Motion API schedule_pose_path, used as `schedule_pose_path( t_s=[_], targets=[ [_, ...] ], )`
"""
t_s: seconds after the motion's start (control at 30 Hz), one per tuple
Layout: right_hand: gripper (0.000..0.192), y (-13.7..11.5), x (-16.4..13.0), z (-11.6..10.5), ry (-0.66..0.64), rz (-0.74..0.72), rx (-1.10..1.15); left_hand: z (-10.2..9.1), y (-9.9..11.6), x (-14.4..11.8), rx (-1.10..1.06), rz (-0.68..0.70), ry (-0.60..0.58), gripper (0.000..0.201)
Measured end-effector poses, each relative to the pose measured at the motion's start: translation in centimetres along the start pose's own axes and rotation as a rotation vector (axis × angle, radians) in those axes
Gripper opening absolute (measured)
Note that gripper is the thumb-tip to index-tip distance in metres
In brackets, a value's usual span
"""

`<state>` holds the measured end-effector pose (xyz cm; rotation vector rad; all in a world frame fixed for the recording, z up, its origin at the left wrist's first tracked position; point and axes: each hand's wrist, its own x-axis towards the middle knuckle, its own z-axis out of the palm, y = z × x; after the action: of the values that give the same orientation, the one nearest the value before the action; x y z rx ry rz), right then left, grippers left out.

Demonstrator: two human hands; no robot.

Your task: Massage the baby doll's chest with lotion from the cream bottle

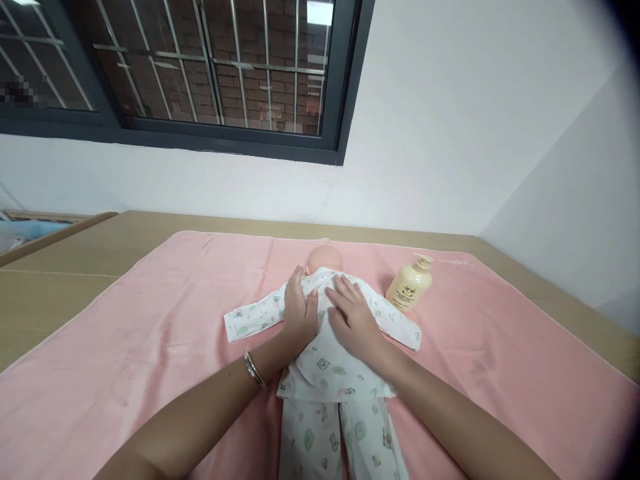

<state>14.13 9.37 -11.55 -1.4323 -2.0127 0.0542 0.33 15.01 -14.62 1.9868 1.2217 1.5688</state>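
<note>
A baby doll point(325, 257) in white printed pyjamas point(327, 370) lies on a pink towel point(150, 333), head away from me and arms spread out. My left hand point(299, 310) lies flat on the left side of the doll's upper body, fingers together. Beside it, my right hand point(351, 313) rests flat on the right side, fingers slightly spread. Neither hand grips anything. A silver bracelet point(255, 369) sits on my left wrist.
A cream pump bottle point(410, 285) lies tilted on the towel, just right of the doll's shoulder. The towel covers a tan table point(75, 267) set against a white wall. A dark barred window point(210, 67) is above.
</note>
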Motion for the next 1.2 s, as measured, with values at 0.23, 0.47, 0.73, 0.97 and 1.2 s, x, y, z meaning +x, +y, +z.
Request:
schedule_pose_path(
  t_s=[0.23, 0.47, 0.73, 0.97, 1.2],
  targets=[
    [0.045, -0.3, -0.2, -0.2, 0.013, -0.023, -0.03, 0.0, 0.1, 0.1, -0.034, -0.032, -0.007, 0.052],
    [0.045, -0.7, -0.1, -0.6, -0.108, -0.023, -0.046, -0.1, 0.0, 0.1, -0.022, -0.056, -0.03, 0.052],
    [0.05, -0.9, -0.6, 0.5, -0.101, -0.02, -0.112, 0.2, -0.6, 0.4, 0.092, 0.009, -0.072, 0.044],
    [0.043, -0.5, 1.1, -2.7, -0.158, 0.008, -0.074, 0.1, -0.9, 0.9, 0.245, 0.05, -0.16, 0.043],
    [0.045, 1.0, 1.6, -11.9, 0.072, 0.152, -0.103, -0.1, 6.2, 1.9, -0.127, -0.104, -0.291, 0.056]
  ],
)
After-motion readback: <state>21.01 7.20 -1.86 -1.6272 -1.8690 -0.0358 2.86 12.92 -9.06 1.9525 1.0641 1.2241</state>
